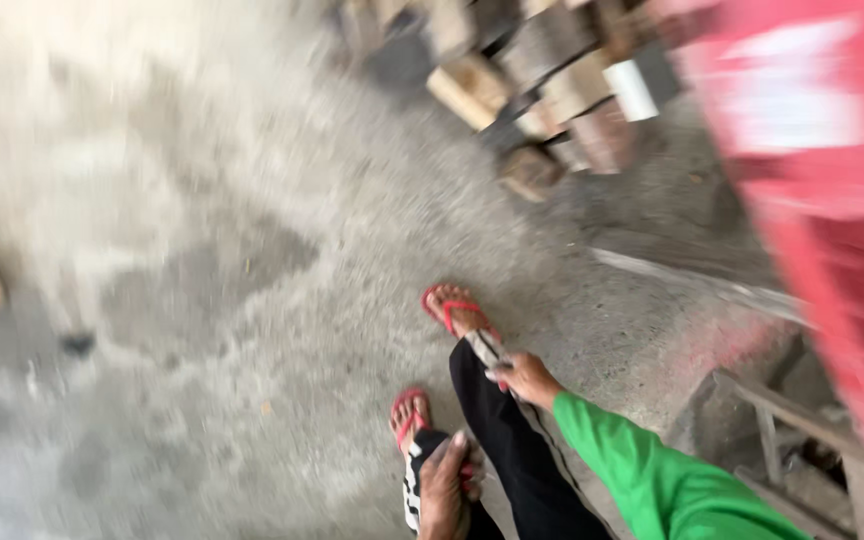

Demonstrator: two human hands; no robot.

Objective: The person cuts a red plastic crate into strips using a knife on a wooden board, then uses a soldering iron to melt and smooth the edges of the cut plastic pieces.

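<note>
Blurred view looking straight down at a walking person's legs and hands. Nearest, at the bottom edge, the left hand (445, 487), hanging loose beside the left knee, fingers (457, 445) relaxed and slightly curled, gripping nothing, pointing forward toward the red sandal (409, 413) just ahead of it. Slightly further on and to the right, the right hand (526, 377), at the end of a bright green sleeve (652, 475), fingers loosely curled against the black trouser leg (512, 440) with its white side stripe, empty as far as the blur allows. Just beyond that hand, up and to the left, the other red sandal (455, 311), stepped forward, long axis running away from the viewer; right hand nearer to it than the left. Underfoot, a grey concrete floor (232, 260), mottled with darker patches. To the right, a large red object (822, 150), too smeared to identify, with a wooden frame (802, 420) below it. Furthest, along the top, a stack of wooden blocks (532, 70), cut ends facing out, pale and brown.
</note>
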